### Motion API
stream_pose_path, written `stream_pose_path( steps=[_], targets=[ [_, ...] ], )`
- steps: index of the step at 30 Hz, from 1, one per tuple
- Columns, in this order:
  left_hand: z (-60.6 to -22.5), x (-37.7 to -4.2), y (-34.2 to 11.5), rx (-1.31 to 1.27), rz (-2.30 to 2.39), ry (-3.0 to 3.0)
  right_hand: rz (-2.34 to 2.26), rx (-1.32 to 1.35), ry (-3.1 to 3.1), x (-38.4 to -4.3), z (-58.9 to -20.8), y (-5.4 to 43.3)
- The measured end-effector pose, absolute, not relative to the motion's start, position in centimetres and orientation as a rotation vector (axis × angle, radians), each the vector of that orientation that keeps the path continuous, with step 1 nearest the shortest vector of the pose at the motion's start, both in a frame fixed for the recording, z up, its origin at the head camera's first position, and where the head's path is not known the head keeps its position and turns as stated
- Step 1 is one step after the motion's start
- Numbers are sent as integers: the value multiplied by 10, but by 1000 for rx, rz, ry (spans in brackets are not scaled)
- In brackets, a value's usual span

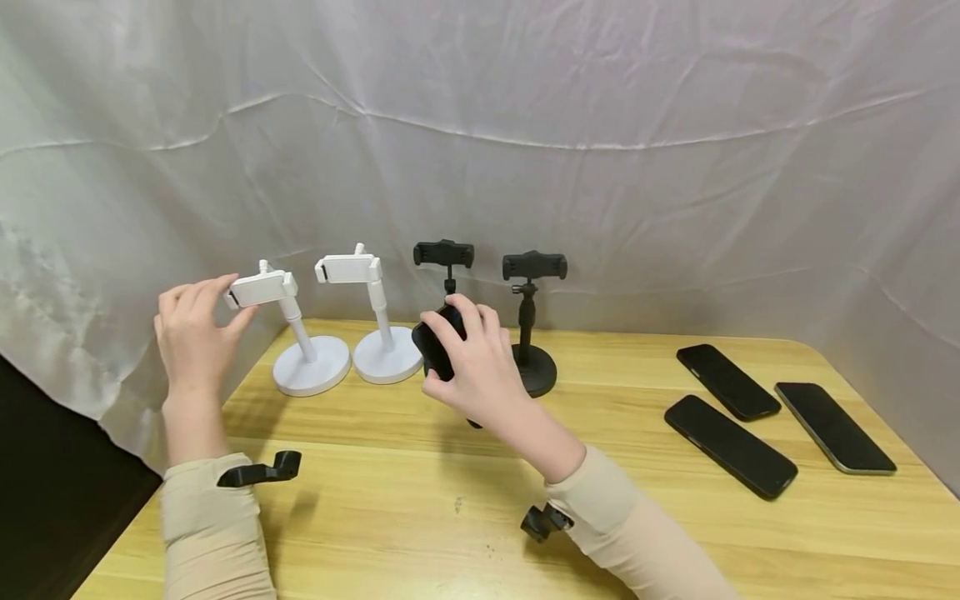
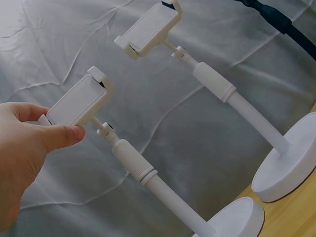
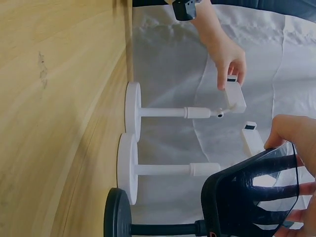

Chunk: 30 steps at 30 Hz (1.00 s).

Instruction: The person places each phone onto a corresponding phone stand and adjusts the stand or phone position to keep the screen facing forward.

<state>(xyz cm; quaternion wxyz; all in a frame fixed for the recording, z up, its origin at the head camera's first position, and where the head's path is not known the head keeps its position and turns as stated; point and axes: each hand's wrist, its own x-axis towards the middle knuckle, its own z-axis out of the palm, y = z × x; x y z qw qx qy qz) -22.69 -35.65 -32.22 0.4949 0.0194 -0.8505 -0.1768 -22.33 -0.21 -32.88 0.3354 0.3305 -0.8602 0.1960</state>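
At the far left, my left hand (image 1: 197, 337) pinches the outer end of the clamp on a white phone stand (image 1: 260, 289), thumb below and fingers above. In the left wrist view the thumb lies along the front of that clamp (image 2: 78, 100), which is empty. My right hand (image 1: 486, 360) grips a black smartphone (image 1: 433, 350) by its edges, held tilted above the table. It overlaps a black phone stand (image 1: 444, 252) behind it, hiding much of its pole and base. The phone's glossy screen (image 3: 247, 197) reflects fingers in the right wrist view.
Beside the gripped stand is a second white stand (image 1: 348, 268), and another black stand (image 1: 535, 266) stands to the right. Three dark phones lie on the right: a back one (image 1: 727, 381), a front one (image 1: 729, 446) and a silver-edged one (image 1: 836, 427). A grey curtain (image 1: 600, 150) hangs behind.
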Motion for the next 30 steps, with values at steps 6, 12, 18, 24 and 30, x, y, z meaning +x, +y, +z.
stream_pose_path(
  steps=[6, 12, 18, 24, 30],
  targets=[
    [-321, -227, -356, 39, -426, -2062, 560, 860, -2232, -226, -327, -8],
    [-322, -227, -356, 41, -416, -2058, 575, 870, -2230, -229, -327, -14],
    [-321, -227, -356, 24, -407, -2051, 588, 864, -2229, -233, -327, -23],
    [-320, -226, -358, 30, -407, -2051, 621, 873, -2253, -234, -325, -37],
    [-323, -228, -360, 46, -412, -2068, 650, 891, -2275, -234, -325, -48]
  ],
)
